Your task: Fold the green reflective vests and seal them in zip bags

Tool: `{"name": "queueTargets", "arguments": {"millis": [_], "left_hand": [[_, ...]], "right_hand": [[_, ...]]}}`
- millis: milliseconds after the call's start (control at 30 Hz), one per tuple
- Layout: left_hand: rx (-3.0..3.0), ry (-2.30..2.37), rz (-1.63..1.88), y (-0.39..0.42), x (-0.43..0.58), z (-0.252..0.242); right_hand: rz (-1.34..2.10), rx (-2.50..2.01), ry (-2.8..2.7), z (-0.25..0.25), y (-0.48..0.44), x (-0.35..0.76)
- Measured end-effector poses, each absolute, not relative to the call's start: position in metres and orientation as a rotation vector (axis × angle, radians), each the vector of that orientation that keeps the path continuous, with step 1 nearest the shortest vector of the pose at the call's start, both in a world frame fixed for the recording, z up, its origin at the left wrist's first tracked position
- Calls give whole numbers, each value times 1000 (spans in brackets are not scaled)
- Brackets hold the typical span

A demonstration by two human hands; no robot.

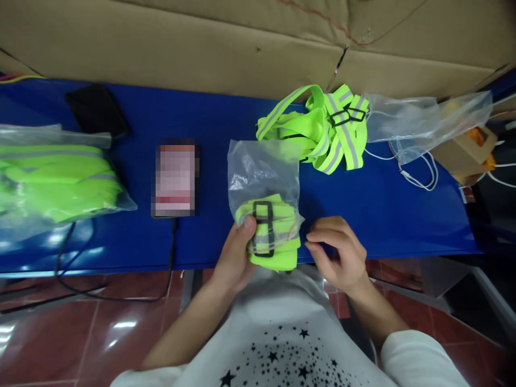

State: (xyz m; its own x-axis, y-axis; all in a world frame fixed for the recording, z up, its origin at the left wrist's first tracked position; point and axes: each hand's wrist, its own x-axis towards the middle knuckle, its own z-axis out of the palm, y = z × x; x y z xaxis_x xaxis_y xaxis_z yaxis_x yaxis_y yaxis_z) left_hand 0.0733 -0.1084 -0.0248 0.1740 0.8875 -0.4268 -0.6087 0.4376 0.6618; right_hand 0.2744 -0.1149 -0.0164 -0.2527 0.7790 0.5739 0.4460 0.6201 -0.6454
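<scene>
While the left hand (237,252) grips a folded neon-yellow reflective strap (280,262), thumb on top beside its black buckle (271,228), the right hand (341,252) sits just right of it, fingers curled; cannot tell whether thumb and index tips meet. Folded strap is at the table's front edge, partly inside a clear plastic bag (260,166), lower end protruding. Beyond the bag, toward the blue table's (403,220) back edge: loose heap of reflective straps (341,148). Right of heap, a second clear bag (403,121); white cable (431,174) and cardboard box (459,156) near the right edge. Left of the hands: smartphone (175,177), screen lit, pixelated. Left end: bagged neon straps (56,180); flat black object (97,110) near the back edge.
</scene>
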Motion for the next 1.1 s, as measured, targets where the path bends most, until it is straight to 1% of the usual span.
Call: {"name": "queueTargets", "arguments": {"millis": [167,333,400,600,633,700,767,800,900,967,1100], "left_hand": [[400,780,951,-113,71,-30],[393,826,998,-116,76,-29],[347,863,1019,-113,77,-26],[321,843,1049,-109,75,-25],[347,849,1084,-110,75,-25],[388,889,1162,-110,76,-27],[418,936,1243,-109,76,-27],[446,940,1286,-108,76,-27],[571,904,1402,-102,76,-26],[608,879,1433,-101,76,-27],[627,919,1361,-109,80,-38]], "right_hand": [[365,-1089,-1900,-19,-118,268],[327,-1067,-1886,-21,-117,267],[445,-1043,-1873,-21,-116,269],[1069,-858,-1947,-9,-106,284],[1107,-856,-1980,-8,-105,286],[1058,-905,-2024,-7,-105,287],[986,-1036,-1918,-11,-109,283],[1002,-1104,-1802,-14,-112,280],[1266,-1102,-1451,-22,-124,264],[1408,-1016,-1376,-26,-131,252],[1395,-1016,-1243,-30,-132,233]]}}
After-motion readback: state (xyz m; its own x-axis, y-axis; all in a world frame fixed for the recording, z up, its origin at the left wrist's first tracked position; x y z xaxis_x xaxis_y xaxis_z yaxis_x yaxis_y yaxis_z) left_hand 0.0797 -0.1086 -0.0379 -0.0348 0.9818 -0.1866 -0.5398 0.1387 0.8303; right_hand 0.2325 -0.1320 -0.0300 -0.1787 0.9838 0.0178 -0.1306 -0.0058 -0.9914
